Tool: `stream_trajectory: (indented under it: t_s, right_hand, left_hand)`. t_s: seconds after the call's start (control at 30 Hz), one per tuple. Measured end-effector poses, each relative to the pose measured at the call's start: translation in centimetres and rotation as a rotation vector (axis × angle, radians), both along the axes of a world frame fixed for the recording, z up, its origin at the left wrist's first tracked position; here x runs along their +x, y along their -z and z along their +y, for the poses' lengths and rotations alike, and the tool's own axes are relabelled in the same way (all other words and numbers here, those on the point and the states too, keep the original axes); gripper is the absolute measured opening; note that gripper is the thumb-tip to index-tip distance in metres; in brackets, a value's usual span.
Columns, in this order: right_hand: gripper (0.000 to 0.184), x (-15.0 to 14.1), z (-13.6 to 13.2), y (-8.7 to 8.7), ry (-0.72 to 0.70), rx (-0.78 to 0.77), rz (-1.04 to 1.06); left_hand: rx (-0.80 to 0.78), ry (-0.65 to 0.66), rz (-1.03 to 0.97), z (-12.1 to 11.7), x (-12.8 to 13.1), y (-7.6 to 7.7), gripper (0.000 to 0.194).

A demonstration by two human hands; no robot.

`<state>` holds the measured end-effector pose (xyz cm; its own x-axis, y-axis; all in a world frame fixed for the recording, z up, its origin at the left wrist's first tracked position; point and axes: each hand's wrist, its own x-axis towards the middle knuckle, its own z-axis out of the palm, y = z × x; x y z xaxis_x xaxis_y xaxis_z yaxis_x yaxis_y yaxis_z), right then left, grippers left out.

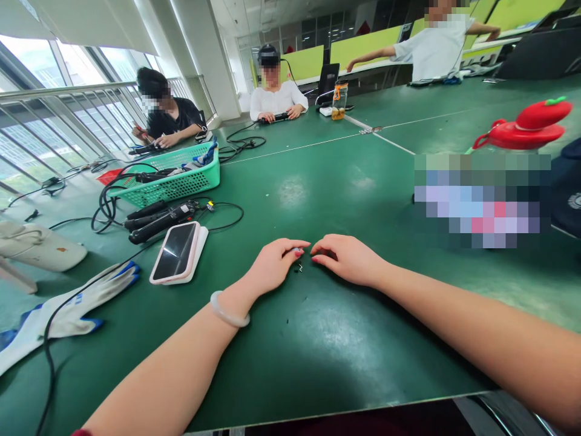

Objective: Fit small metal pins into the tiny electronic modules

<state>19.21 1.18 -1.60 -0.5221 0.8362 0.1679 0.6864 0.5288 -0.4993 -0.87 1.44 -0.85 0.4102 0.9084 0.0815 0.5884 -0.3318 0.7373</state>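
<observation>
Just on the wearer's side of the left fingertips, a small cluster of loose pieces lay on the green tabletop, some dark and one pale and crooked. The pale one's longer run seemed to point roughly away from the wearer; the dark ones were too small to show an axis. The cluster was nearer the left hand than the right hand, which lay beyond it to the right.

The left thumb and forefinger were nearly together, with a tiny pale speck between them; whether they gripped it could not be told. The right thumb and fingers curled toward the left ones, a narrow gap between their tips, and anything held there was too small to make out. The two sets of fingertips were near each other but apart.

Farther left lay a phone, its screen dark, then a white-and-blue work glove with blue print too small to read. Beyond the phone were black handheld devices, one with a yellow tag that could not be read, and a green basket. At the right edge, a dark blue item bore a pale round emblem, its lettering illegible. No brand could be read.
</observation>
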Motion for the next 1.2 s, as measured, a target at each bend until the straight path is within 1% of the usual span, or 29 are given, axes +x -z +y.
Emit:
stream_trajectory:
  t_s: [0.07, 0.13, 0.23, 0.3, 0.37, 0.47, 0.57, 0.63, 0.77, 0.83, 0.9, 1.07, 1.13, 1.2]
  right_hand:
    - [0.019, -0.2, -0.3, 0.0, -0.024, 0.003, 0.005]
    - [0.024, -0.5, -0.7, 0.1, -0.063, 0.036, 0.000]
    - [0.036, -1.2, -1.3, 0.3, -0.133, 0.155, -0.046]
    - [0.034, -1.6, -1.5, 0.5, -0.173, 0.226, -0.079]
    - [0.028, -1.8, -1.4, 0.8, -0.189, 0.237, -0.086]
    - [0.020, -1.4, -0.9, 0.9, -0.152, 0.180, -0.046]
    - [0.016, -0.7, -0.5, 0.6, -0.100, 0.127, -0.009]
    - [0.014, -0.4, -0.4, 0.3, -0.050, 0.091, 0.026]
    - [0.010, -0.4, -0.9, -0.4, 0.040, 0.021, 0.131]
    - [0.007, -0.7, -1.1, -0.6, 0.056, 0.000, 0.182]
    - [0.006, -0.9, -1.3, -0.6, 0.062, -0.009, 0.234]
    - [0.008, -0.9, -1.4, -0.9, 0.115, -0.040, 0.379]
    - [0.012, -0.8, -1.3, -1.0, 0.130, -0.064, 0.436]
    - [0.013, -0.8, -1.2, -1.0, 0.144, -0.091, 0.486]
  left_hand:
    - [-0.051, -0.018, -0.105, -0.8, 0.4, -0.1, 0.030]
    - [-0.053, -0.105, -0.166, -1.0, 0.3, -0.2, 0.029]
    - [-0.011, -0.245, -0.178, -0.8, -0.2, -0.2, 0.029]
    - [-0.018, -0.274, -0.203, -0.7, -0.3, -0.1, 0.029]
    - [-0.072, -0.239, -0.242, -0.8, -0.2, 0.0, 0.030]
    - [-0.141, -0.172, -0.233, -1.2, 0.2, -0.1, 0.031]
    - [-0.096, -0.185, -0.165, -1.5, 0.4, -0.3, 0.029]
    - [-0.080, -0.199, -0.161, -1.5, 0.3, -0.4, 0.028]
    - [-0.138, -0.221, -0.198, -1.4, 0.3, -0.8, 0.026]
    - [-0.164, -0.232, -0.208, -1.5, 0.4, -0.9, 0.025]
    - [-0.193, -0.211, -0.253, -1.4, 0.5, -0.8, 0.025]
    - [-0.246, -0.120, -0.476, -1.4, 0.8, -0.2, 0.034]
    - [-0.250, -0.093, -0.496, -1.5, 0.9, -0.3, 0.034]
    - [-0.239, -0.072, -0.439, -1.8, 1.0, -0.5, 0.033]
